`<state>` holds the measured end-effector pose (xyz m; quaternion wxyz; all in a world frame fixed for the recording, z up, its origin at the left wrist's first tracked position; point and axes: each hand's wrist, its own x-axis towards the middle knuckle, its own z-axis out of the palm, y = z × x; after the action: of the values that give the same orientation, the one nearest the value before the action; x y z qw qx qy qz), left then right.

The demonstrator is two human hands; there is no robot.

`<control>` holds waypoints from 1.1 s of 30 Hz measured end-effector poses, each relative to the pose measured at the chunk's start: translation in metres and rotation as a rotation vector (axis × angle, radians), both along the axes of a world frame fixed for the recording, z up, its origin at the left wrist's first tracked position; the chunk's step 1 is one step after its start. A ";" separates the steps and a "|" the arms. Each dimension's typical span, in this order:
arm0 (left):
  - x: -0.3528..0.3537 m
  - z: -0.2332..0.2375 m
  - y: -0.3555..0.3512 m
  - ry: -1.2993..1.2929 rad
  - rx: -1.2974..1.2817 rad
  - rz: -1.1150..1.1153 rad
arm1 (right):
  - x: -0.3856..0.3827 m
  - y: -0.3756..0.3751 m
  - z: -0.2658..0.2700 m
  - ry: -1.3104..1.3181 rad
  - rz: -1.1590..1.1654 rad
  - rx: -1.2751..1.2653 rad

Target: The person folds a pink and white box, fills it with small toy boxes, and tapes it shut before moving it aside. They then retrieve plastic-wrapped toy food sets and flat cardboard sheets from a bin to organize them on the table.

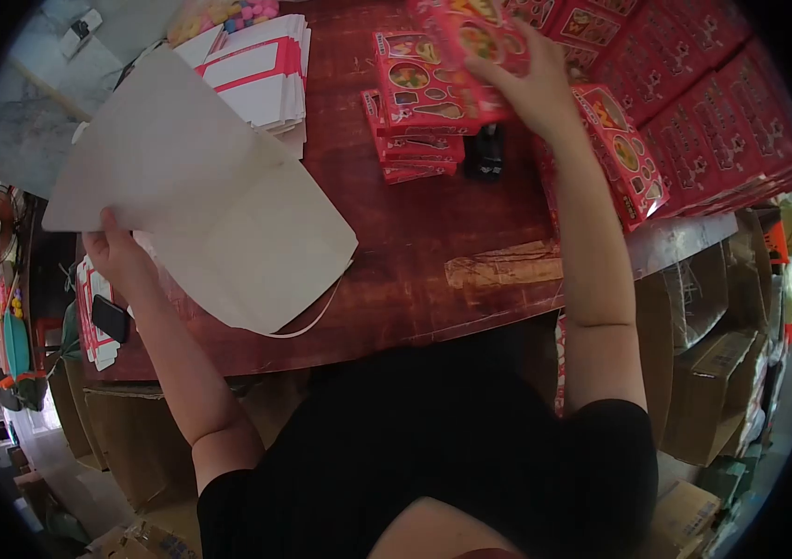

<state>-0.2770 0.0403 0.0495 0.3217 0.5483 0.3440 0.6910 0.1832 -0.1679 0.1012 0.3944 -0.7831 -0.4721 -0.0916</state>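
My left hand (119, 250) has its fingers closed on the lower left edge of a large creased white sheet (228, 186), which is partly folded up over the table. A thin white strip or cord curves out from under its lower edge. At the far side of the table my right hand (534, 88) grips a red printed box (471, 37) with food pictures on it. This box overlaps a stack of similar red boxes (422, 102) just below it. Beside that stack stands a small black object (484, 154).
Many red boxes (694, 93) are piled along the right side of the dark red table (396, 270). White and red flat cards (266, 74) lie at the back left. A phone (111, 320) rests near the left edge. Cardboard cartons (713, 373) stand below on the right.
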 end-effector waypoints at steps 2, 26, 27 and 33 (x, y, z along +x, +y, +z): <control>0.020 0.004 -0.005 0.231 -0.051 0.070 | -0.011 0.031 -0.026 -0.112 -0.110 -0.260; 0.327 0.007 -0.021 0.142 -1.024 -1.203 | 0.012 0.070 -0.063 1.303 0.413 0.119; 0.320 0.019 -0.032 0.112 -0.952 -1.237 | 0.000 0.058 -0.046 1.306 0.464 0.173; 0.277 0.067 -0.076 0.303 -0.536 -1.346 | -0.019 -0.010 -0.021 0.787 0.535 0.406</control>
<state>0.0001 -0.0356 0.1160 0.7477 0.6328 0.1308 0.1531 0.1643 -0.1778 0.0800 0.6957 -0.5179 -0.4443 0.2244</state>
